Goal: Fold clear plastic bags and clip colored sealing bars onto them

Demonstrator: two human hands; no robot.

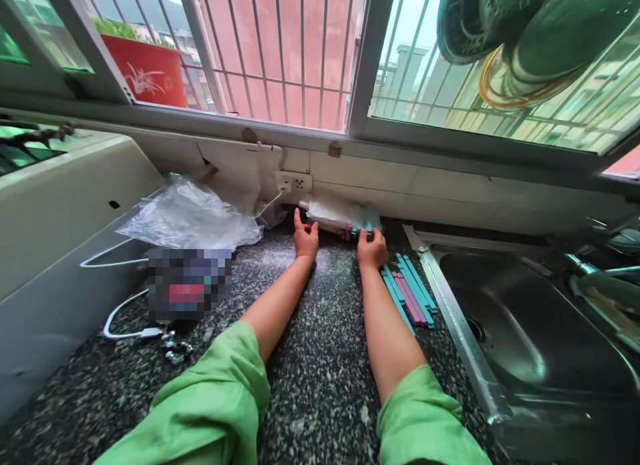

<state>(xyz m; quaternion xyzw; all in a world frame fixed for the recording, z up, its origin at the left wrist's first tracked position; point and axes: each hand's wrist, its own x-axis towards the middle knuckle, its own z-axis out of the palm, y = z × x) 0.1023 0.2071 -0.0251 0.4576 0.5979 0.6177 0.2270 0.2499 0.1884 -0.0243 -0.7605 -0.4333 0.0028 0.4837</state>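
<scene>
Plastic bag: clear, whitish, teal-and-pink pieces showing | left hand: fingers spread | right hand: pinching bag

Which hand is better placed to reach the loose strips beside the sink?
Your right hand, most likely: it's nearer the strips, which lie between your right forearm and the sink. Your left hand is farther away, by the plastic bag.

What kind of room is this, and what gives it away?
Probably a home kitchen: a steel sink set into a speckled stone countertop, with a wall socket behind it, below barred windows.
</scene>
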